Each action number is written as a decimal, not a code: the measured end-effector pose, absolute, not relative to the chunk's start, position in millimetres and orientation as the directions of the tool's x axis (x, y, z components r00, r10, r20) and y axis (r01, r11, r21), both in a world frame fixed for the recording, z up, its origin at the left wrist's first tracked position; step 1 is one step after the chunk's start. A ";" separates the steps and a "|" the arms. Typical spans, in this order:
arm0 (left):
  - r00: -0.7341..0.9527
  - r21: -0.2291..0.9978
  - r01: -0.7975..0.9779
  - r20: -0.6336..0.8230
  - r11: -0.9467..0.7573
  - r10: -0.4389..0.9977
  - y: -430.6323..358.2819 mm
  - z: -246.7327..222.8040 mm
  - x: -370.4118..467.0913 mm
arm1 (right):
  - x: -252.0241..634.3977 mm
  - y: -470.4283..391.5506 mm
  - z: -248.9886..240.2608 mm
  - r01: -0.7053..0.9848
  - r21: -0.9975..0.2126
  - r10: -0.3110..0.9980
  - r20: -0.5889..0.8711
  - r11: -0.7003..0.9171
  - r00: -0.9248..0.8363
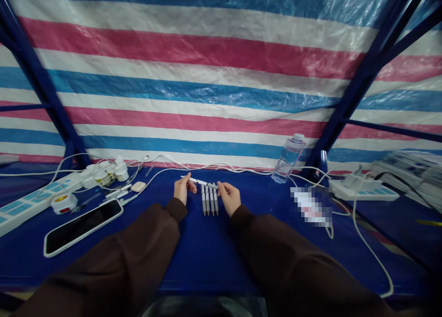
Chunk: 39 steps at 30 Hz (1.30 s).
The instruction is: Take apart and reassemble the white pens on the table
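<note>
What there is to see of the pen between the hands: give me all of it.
The pen is slim and straight, white with a greyer right part and a small dark mark, seemingly plastic. The left hand holds it near one end; the right hand grips the other. It slants slightly, left end higher in the picture, across the far ends of a row of four pens; whether it touches them is unclear.

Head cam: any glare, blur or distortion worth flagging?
Head view, background: white glare streaks on the striped sheet, notably at upper right; head view, right edge: paper stack looks smeared; head view, right of centre: pixelated patch hides detail; head view, centre: pens too small for any lettering to read.
</note>
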<state>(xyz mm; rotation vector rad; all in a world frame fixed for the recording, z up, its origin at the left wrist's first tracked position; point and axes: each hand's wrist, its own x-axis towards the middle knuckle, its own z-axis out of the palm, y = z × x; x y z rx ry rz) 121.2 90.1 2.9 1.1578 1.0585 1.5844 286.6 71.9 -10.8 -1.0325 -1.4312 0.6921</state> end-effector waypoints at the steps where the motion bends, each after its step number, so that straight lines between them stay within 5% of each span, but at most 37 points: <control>1: -0.176 0.953 -0.186 0.205 -0.237 0.963 90.8 2.5 121.3 | 286.3 72.7 -10.7 0.188 -0.872 0.875 0.475 0.453 0.094; 7: -0.175 0.957 -0.272 0.050 -0.097 0.983 97.8 -1.6 120.6 | 285.1 75.0 -10.7 0.276 -0.795 0.792 0.591 0.540 0.152; 13: -0.164 0.965 -0.254 0.018 -0.060 0.986 98.3 -2.7 120.6 | 285.4 75.9 -14.4 0.179 -0.893 0.906 0.422 0.413 0.017; 17: -0.168 0.965 -0.256 0.019 -0.063 0.986 96.6 -1.2 121.5 | 286.8 76.0 -14.0 0.212 -0.871 0.887 0.461 0.443 0.040; 25: -0.175 0.964 -0.260 0.007 -0.053 0.985 96.8 -1.9 121.4 | 288.4 80.9 -20.7 0.447 -0.725 0.803 0.595 0.524 0.023; 32: -0.189 0.972 -0.230 0.012 -0.056 0.982 91.5 3.3 123.8 | 290.5 67.6 -10.4 0.824 -0.343 0.768 0.619 0.452 -0.164; 39: -0.212 0.970 -0.238 0.002 -0.054 0.977 94.0 0.9 123.7 | 293.9 63.8 -2.8 0.849 -0.381 0.775 0.630 0.366 -0.051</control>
